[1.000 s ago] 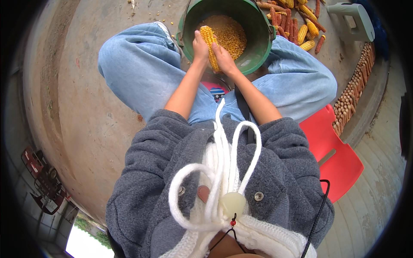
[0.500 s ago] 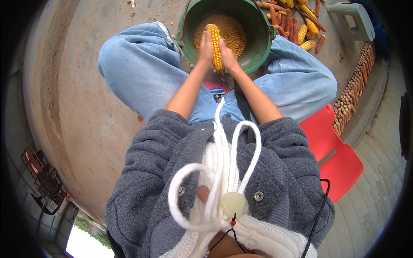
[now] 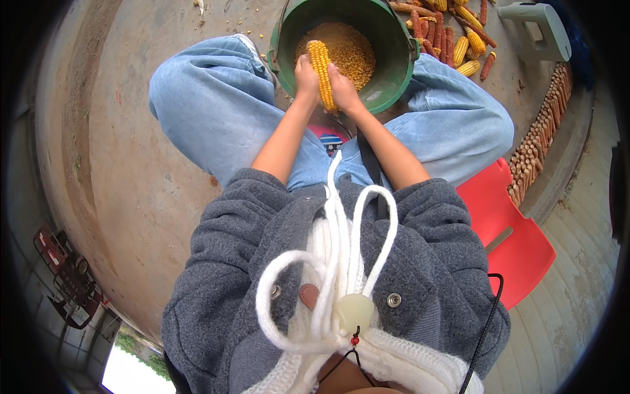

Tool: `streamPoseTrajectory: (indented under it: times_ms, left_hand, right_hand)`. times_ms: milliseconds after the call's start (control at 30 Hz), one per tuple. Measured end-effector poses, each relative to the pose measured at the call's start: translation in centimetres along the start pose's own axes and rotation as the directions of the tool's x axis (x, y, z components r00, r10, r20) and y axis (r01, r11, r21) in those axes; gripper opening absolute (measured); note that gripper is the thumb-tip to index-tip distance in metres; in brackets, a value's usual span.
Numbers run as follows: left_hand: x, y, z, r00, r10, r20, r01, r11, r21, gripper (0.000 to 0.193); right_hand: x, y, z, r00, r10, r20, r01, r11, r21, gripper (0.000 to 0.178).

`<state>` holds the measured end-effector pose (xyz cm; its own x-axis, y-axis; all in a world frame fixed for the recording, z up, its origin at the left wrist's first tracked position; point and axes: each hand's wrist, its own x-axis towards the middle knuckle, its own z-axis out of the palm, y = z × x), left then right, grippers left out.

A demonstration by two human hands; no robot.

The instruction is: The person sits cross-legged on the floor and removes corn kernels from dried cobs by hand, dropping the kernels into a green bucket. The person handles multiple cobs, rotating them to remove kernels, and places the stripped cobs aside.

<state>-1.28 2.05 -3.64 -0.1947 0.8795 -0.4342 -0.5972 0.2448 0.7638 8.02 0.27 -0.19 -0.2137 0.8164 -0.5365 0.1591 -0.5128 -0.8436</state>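
Observation:
An ear of corn [image 3: 321, 71], yellow and thick with kernels, is clasped upright between my two hands over the near rim of a green bucket [image 3: 392, 85]. My left hand [image 3: 306, 79] wraps its left side, fingers curled. Pressed along its right side is my right hand [image 3: 342, 88], with the thumb uppermost. Loose corn kernels [image 3: 356, 58] cover the bottom of the bucket, partly hidden behind the ear and my hands.
Bare red cobs and yellow ears [image 3: 461, 47] lie heaped right of the bucket. Beyond them stands a pale grey plastic stool [image 3: 558, 33]. Stacked cobs [image 3: 541, 134] line the right-hand wall. A red chair [image 3: 525, 256] is beside me, and scattered kernels [image 3: 248, 31] lie at left.
The ear of corn and both hands have shifted slightly left and toward me, and the ear leans a little more to the left. My grip stays on it.

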Motion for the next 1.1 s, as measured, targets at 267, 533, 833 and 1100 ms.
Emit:
streamPoseTrajectory:
  times_ms: [267, 533, 833, 1100]
  left_hand:
    - [-1.4, 0.7, 1.8, 0.997, -0.001, -0.075, 0.016, 0.98, 0.196, 0.033]
    - [-1.6, 0.4, 2.0, 0.983, -0.172, 0.069, 0.149, 0.955, 0.256, 0.043]
    - [-1.1, 0.1, 0.7, 0.997, 0.077, 0.023, -0.079, 0.894, 0.442, 0.047]
    - [-2.3, 0.7, 2.4, 0.922, 0.239, 0.304, -0.379, 0.711, 0.592, 0.046]
  right_hand:
    - [1.6, 1.2, -0.1, 0.992, -0.096, -0.076, 0.109, 0.974, 0.197, 0.058]
    - [3.7, 2.6, -1.0, 0.987, -0.098, -0.125, 0.111, 0.988, 0.108, 0.061]
    - [3.2, -1.6, -2.2, 0.892, -0.35, -0.286, 0.177, 0.853, -0.491, 0.051]
    - [4.4, -2.2, -1.7, 0.943, -0.21, -0.259, 0.253, 0.957, 0.145, 0.042]
